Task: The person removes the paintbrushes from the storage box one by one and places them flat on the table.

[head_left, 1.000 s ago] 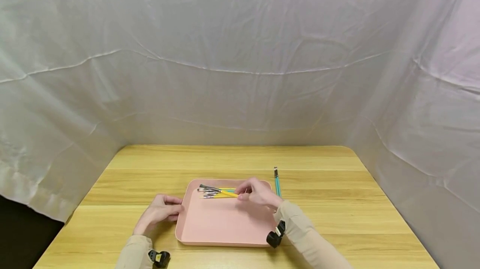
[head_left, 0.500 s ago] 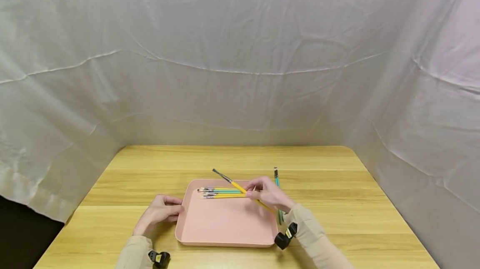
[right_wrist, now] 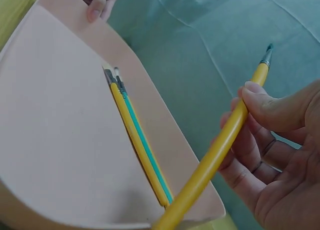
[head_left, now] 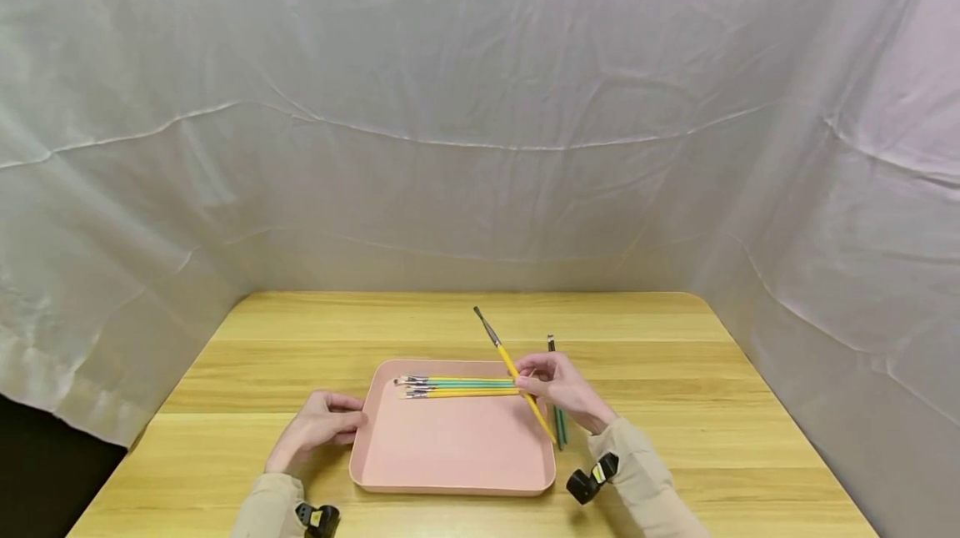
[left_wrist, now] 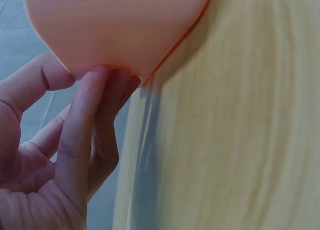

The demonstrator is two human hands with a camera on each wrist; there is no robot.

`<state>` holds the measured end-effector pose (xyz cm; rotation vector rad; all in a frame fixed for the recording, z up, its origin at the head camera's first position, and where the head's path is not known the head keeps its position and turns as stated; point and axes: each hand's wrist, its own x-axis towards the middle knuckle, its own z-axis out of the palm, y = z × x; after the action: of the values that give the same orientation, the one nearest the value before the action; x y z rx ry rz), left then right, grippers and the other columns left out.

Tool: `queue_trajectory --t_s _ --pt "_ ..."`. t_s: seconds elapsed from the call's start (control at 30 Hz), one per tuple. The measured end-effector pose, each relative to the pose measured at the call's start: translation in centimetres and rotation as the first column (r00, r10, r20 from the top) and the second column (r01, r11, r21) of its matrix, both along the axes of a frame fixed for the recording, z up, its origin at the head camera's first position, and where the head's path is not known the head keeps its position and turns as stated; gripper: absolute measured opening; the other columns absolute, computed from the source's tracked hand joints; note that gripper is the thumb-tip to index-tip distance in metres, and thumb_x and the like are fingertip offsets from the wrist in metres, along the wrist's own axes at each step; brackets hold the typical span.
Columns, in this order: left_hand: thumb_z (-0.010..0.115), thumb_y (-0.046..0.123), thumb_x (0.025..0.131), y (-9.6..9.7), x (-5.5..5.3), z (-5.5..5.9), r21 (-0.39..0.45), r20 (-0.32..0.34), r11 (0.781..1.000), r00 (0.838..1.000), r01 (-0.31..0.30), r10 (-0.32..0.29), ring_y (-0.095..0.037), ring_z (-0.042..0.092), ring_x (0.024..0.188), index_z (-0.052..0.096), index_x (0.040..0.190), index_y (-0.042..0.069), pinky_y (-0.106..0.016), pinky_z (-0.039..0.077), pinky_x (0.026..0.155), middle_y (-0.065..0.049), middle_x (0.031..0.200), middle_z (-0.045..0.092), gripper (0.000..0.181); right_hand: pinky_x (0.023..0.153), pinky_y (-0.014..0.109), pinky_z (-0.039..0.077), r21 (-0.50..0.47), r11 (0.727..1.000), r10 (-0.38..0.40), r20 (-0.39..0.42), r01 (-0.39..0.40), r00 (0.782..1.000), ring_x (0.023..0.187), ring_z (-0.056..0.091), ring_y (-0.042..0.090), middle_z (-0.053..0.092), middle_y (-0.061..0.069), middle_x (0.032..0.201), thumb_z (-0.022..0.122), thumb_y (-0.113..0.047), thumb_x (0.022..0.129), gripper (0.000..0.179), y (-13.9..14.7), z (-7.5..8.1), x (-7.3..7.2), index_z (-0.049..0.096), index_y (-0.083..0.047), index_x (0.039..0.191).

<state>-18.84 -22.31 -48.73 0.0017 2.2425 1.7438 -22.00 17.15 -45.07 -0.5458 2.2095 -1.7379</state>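
Note:
My right hand (head_left: 558,388) holds a yellow-handled paintbrush (head_left: 510,363) between thumb and fingers, bristles pointing up and away. In the right wrist view this paintbrush (right_wrist: 215,155) slants across, above the tray's right part. The left hand (head_left: 318,425) pinches the left rim of the pink tray (head_left: 450,446); the left wrist view has its thumb and fingers (left_wrist: 80,125) at the tray wall (left_wrist: 125,30). Along the tray's far side lie several yellow and teal paintbrushes (head_left: 457,388), bristles to the left, their right ends partly behind my right hand.
Just right of the tray, paintbrushes with dark green handles (head_left: 560,429) lie on the wooden table (head_left: 675,404), partly covered by my right hand. Grey cloth (head_left: 480,204) hangs behind the table and at its sides.
My right hand has lifted the yellow paintbrush off the others, moved it right and turned it steeper, bristles up. The left hand stays on the tray rim.

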Motion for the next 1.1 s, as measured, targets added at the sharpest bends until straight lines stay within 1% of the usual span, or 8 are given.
queue_trajectory --t_s 0.17,0.3,0.4,0.53,0.73,0.93,1.03,1.1 --pt "0.067 0.001 0.086 0.0 0.1 0.1 0.006 0.003 1.000 1.000 -0.002 0.002 -0.011 0.070 0.077 0.058 0.116 -0.024 -0.025 0.064 0.067 -0.002 0.085 0.072 0.040 0.061 0.022 0.054 -0.039 0.999 -0.029 0.015 0.030 0.999 0.072 0.062 0.007 0.069 -0.002 0.086 0.065 -0.008 0.096 0.036 0.8 -0.3 0.3 0.057 0.020 0.117" --pt "0.068 0.001 0.086 0.1 0.1 0.1 0.010 0.008 1.000 1.000 -0.008 0.008 -0.010 0.069 0.077 0.059 0.116 -0.024 -0.025 0.064 0.068 -0.002 0.085 0.073 0.040 0.065 0.023 0.056 -0.093 0.994 -0.051 0.032 0.053 0.998 0.073 0.064 0.005 0.068 -0.002 0.090 0.066 -0.008 0.096 0.029 1.2 -0.8 0.5 0.061 0.013 0.115" --pt "0.068 0.001 0.086 0.1 0.1 0.1 0.016 0.010 1.000 1.000 -0.008 0.008 -0.010 0.070 0.077 0.059 0.117 -0.024 -0.025 0.064 0.068 -0.002 0.086 0.073 0.041 0.067 0.023 0.056 -0.126 0.989 -0.075 0.049 0.080 0.996 0.072 0.065 0.004 0.065 -0.002 0.091 0.067 -0.007 0.095 0.022 1.5 -1.1 0.6 0.065 0.005 0.113" --pt "0.068 0.001 0.086 0.0 0.1 0.1 0.016 0.011 1.000 1.000 -0.008 0.008 -0.010 0.070 0.077 0.058 0.117 -0.024 -0.026 0.064 0.068 -0.003 0.087 0.074 0.041 0.073 0.024 0.057 -0.145 0.980 -0.125 0.077 0.135 0.989 0.075 0.064 0.004 0.063 -0.004 0.092 0.065 -0.005 0.094 0.017 2.1 -1.3 0.8 0.066 -0.001 0.111" --pt "0.067 0.001 0.086 0.0 0.0 -0.1 0.010 0.014 1.000 1.000 -0.012 0.011 -0.010 0.069 0.077 0.058 0.118 -0.024 -0.026 0.064 0.069 -0.002 0.085 0.072 0.041 0.077 0.024 0.058 -0.156 0.962 -0.204 0.142 0.225 0.969 0.081 0.065 0.004 0.064 -0.006 0.096 0.063 -0.003 0.096 0.029 2.8 -1.6 1.1 0.059 0.011 0.121" --pt "0.067 0.000 0.086 0.0 -0.1 -0.1 0.011 0.015 1.000 1.000 -0.014 0.013 -0.010 0.069 0.077 0.058 0.117 -0.024 -0.026 0.064 0.069 -0.002 0.085 0.072 0.041 0.076 0.023 0.060 -0.203 0.932 -0.256 0.218 0.301 0.942 0.079 0.064 0.004 0.063 -0.006 0.095 0.062 0.000 0.095 0.025 3.5 -1.8 1.1 0.060 0.006 0.119" --pt "0.067 0.000 0.086 0.0 -0.1 -0.1 0.016 0.015 1.000 1.000 -0.014 0.014 -0.010 0.069 0.077 0.058 0.117 -0.024 -0.026 0.064 0.069 -0.002 0.085 0.072 0.041 0.073 0.022 0.060 -0.231 0.920 -0.260 0.247 0.317 0.933 0.077 0.064 0.004 0.065 -0.007 0.091 0.061 0.001 0.095 0.026 3.9 -1.9 1.1 0.059 0.007 0.119" --pt "0.068 0.000 0.086 0.0 0.0 -0.1 0.017 0.014 1.000 1.000 -0.014 0.014 -0.010 0.069 0.077 0.058 0.117 -0.024 -0.026 0.064 0.069 -0.002 0.085 0.072 0.041 0.071 0.021 0.060 -0.237 0.917 -0.258 0.262 0.321 0.930 0.077 0.065 0.004 0.067 -0.007 0.090 0.062 0.001 0.095 0.027 4.2 -2.1 1.0 0.058 0.009 0.120"
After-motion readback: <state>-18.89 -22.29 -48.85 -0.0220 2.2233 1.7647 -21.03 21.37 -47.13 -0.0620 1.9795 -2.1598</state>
